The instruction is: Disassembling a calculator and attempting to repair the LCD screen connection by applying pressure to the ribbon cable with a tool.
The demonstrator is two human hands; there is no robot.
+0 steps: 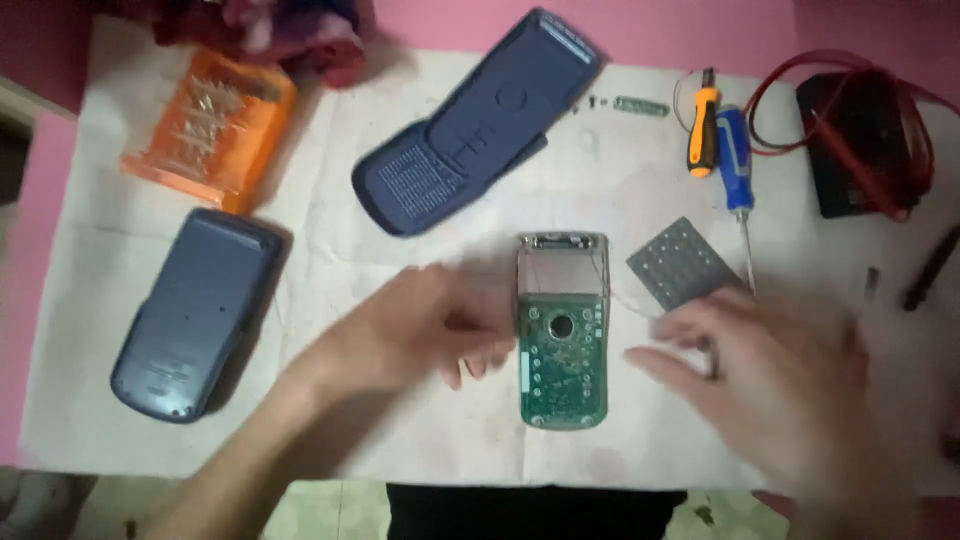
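Reaching in: both hands are hovering low, one on each side of the board point(562, 345)
Left hand point(415, 330): lying palm down, fingers loosely curled, gripping nothing, tips just beside the board's left edge
Right hand point(770, 385): blurring, fingers spread and released, covering part of the keypad point(682, 262)
Board: lying flat on the white cloth point(330, 260), mid-counter
Around: two blue shells, screwdrivers point(722, 150), an orange box point(212, 125)

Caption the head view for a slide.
Left hand and right hand flank a green circuit board on white cloth, blue casings nearby.
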